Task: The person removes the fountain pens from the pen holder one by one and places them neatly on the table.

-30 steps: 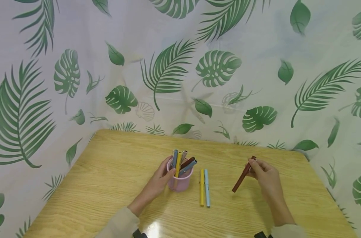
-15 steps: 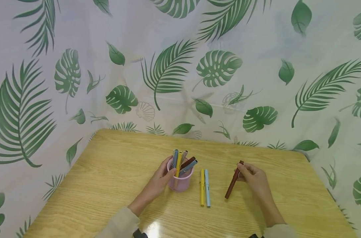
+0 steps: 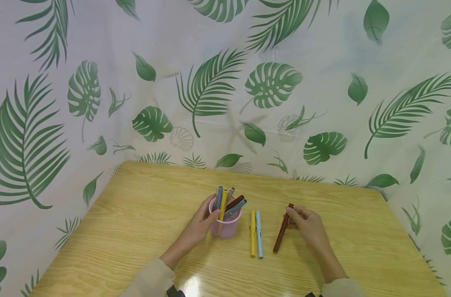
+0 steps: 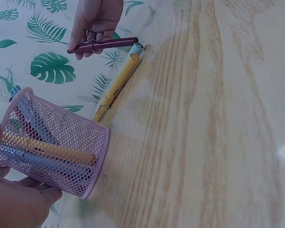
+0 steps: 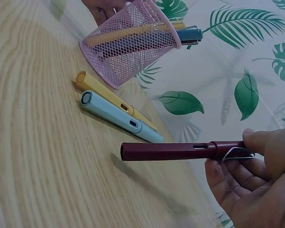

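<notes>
Dark red capped pen (image 3: 282, 229) (image 5: 180, 150) held just above the light wooden table (image 3: 143, 231), slanted, its far end pinched between thumb and fingers of the right hand (image 3: 308, 226). At the pen's 9 o'clock, close beside it: light blue pen (image 3: 258, 234) and yellow pen (image 3: 252, 233), lying flat, side by side and touching. Further toward 9 o'clock, pink wire-mesh pen cup (image 3: 225, 225) (image 4: 54, 142), standing on the table and holding several pens. Left hand (image 3: 197, 225) wraps its fingers round the cup's side. Leaf-print curtain (image 3: 225, 82) at 12 o'clock, behind the table.
</notes>
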Demonstrator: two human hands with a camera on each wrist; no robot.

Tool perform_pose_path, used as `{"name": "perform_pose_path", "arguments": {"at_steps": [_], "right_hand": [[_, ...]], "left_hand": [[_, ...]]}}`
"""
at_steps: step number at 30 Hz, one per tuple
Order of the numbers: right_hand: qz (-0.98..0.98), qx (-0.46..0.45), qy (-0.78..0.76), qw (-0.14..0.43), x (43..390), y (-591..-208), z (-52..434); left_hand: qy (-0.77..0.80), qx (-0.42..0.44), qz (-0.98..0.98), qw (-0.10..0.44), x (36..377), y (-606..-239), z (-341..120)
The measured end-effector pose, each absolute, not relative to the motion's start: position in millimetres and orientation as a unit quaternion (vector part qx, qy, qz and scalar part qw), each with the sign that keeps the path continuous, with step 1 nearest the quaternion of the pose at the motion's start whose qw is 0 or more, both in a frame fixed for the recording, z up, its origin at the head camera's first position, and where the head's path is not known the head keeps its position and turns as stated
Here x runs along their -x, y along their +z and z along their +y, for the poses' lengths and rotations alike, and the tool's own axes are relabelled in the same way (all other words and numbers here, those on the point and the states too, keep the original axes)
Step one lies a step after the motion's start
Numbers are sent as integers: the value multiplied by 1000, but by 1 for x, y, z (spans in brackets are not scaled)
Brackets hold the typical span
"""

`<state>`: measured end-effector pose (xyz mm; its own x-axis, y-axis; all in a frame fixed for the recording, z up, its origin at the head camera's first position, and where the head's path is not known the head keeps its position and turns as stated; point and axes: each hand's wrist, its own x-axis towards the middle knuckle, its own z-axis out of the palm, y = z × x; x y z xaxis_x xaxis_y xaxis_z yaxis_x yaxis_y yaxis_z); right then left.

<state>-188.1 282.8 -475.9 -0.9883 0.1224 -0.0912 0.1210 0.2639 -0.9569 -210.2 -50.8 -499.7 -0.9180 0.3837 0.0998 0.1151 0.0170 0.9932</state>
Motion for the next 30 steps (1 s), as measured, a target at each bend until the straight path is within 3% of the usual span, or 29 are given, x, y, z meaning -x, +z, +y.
{"name": "perform_pose_path", "arguments": {"at_steps": [30], "right_hand": [[-827, 91, 555, 12, 194, -496, 246]], "left_hand": [[679, -173, 707, 95, 209, -499, -49]]}}
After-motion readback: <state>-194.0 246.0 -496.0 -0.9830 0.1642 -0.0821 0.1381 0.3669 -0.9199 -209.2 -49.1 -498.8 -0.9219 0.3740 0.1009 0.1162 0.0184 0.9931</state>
